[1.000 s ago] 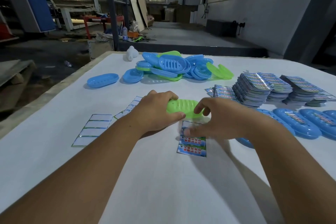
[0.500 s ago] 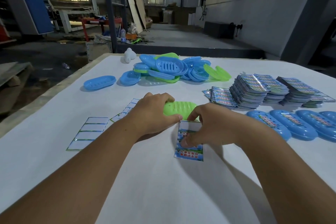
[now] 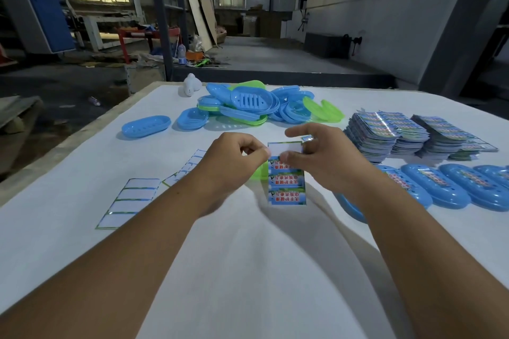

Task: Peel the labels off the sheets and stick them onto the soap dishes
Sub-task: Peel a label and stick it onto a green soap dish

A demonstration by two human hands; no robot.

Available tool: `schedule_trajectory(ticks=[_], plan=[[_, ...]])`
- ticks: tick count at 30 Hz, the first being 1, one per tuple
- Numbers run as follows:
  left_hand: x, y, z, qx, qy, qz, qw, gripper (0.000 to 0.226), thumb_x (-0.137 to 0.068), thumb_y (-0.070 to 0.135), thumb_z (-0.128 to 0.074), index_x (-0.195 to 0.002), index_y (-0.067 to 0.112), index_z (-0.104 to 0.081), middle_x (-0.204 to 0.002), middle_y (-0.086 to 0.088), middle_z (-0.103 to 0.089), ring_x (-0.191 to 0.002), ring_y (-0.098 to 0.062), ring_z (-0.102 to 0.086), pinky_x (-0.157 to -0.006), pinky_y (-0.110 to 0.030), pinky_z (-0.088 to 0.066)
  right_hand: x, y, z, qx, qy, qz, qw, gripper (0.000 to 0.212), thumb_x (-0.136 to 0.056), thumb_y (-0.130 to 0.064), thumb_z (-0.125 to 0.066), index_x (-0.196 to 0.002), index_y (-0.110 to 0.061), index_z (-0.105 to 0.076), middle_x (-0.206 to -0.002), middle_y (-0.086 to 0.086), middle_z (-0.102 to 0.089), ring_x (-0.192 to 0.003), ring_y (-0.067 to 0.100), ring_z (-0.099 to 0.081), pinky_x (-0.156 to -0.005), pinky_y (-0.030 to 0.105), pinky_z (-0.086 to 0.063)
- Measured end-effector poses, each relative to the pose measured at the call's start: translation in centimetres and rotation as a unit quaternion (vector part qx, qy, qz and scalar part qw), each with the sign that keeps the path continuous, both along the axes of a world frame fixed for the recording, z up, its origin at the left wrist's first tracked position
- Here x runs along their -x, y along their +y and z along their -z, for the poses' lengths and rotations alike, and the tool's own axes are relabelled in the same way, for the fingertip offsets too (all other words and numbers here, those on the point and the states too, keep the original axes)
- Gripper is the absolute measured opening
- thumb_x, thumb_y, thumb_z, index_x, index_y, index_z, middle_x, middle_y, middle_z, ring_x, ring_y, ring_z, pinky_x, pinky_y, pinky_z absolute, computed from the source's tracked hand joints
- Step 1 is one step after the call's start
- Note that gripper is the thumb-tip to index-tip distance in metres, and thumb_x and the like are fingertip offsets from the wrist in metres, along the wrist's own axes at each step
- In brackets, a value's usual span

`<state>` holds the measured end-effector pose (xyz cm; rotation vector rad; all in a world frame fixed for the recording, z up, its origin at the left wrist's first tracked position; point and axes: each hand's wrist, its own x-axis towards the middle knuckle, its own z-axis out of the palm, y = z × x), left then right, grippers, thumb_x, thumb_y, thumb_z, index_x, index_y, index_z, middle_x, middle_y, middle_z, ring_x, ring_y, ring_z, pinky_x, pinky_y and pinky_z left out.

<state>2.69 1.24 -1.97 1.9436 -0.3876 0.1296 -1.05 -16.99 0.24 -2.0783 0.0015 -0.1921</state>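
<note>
A label sheet (image 3: 287, 186) is held up just above the white table (image 3: 248, 256). Its top slot is bare white; three printed blue-and-green labels remain below. My left hand (image 3: 234, 162) pinches the sheet's upper left edge. My right hand (image 3: 325, 157) pinches it with the thumb at the top of the uppermost remaining label, index finger raised above. A green soap dish (image 3: 257, 175) lies on the table beneath, mostly hidden by my left hand and the sheet.
A pile of blue and green soap dishes (image 3: 248, 104) sits at the back, with one blue dish (image 3: 146, 125) apart on the left. Empty backing sheets (image 3: 129, 202) lie left. Stacks of label sheets (image 3: 385, 132) and labelled blue dishes (image 3: 440, 187) fill the right.
My left hand has let go of the green dish and taken the sheet's top edge. Both hands have lifted the sheet off the table.
</note>
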Motion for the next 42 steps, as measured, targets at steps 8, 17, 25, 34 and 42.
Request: schedule_trajectory(ticks=[8,17,25,34,42], plan=[[0.2,0.2,-0.5,0.008,0.035,0.035,0.999,0.014,-0.086,0.020,-0.068,-0.075,0.016,-0.076,-0.081,-0.003,-0.076,-0.085,-0.023,-0.072,-0.078,-0.043,-0.060,0.0,0.1,-0.4,-0.075,-0.043,0.018,0.996,0.033,-0.088,-0.018,-0.079,-0.116,-0.024,-0.063,-0.077,-0.004,-0.077,-0.065,0.002,-0.073,-0.046,0.012,-0.046],[0.1,0.2,-0.3,0.014,0.026,0.046,0.999,0.018,-0.088,0.017,-0.068,-0.071,0.017,-0.075,-0.073,0.001,-0.074,-0.062,0.003,-0.062,-0.053,-0.012,-0.049,-0.4,0.0,0.1,-0.068,-0.053,0.024,0.996,0.034,-0.087,-0.018,-0.081,-0.117,-0.021,-0.066,-0.066,-0.006,-0.075,-0.056,0.000,-0.068,-0.043,0.011,-0.042],[-0.3,-0.1,0.0,0.026,-0.006,0.009,1.000,0.015,-0.085,0.023,-0.068,-0.075,0.015,-0.074,-0.073,-0.001,-0.072,-0.064,-0.015,-0.059,-0.065,-0.032,-0.052,-0.9,-0.2,0.7,0.065,-0.116,0.103,0.986,0.035,-0.076,-0.042,-0.086,-0.097,-0.033,-0.059,-0.089,-0.010,-0.058,-0.074,0.009,-0.056,-0.064,0.027,-0.048],[-0.3,-0.2,0.2,0.046,-0.038,0.002,0.998,0.016,-0.082,0.029,-0.067,-0.074,0.017,-0.073,-0.069,0.003,-0.070,-0.068,-0.012,-0.058,-0.071,-0.044,-0.055,-0.7,0.4,0.9,0.116,-0.147,0.093,0.978,0.020,-0.079,-0.038,-0.084,-0.069,-0.026,-0.070,-0.062,-0.011,-0.069,-0.056,-0.001,-0.061,-0.057,0.027,-0.049],[-0.2,-0.6,0.2,0.026,-0.088,0.012,0.996,0.013,-0.089,0.019,-0.068,-0.079,0.016,-0.075,-0.061,0.015,-0.062,-0.062,-0.009,-0.050,-0.064,-0.036,-0.048,0.1,1.3,0.5,0.088,-0.114,0.053,0.988,0.018,-0.084,-0.035,-0.073,-0.069,-0.025,-0.079,-0.064,0.000,-0.074,-0.073,0.029,-0.073,-0.061,0.053,-0.059]])
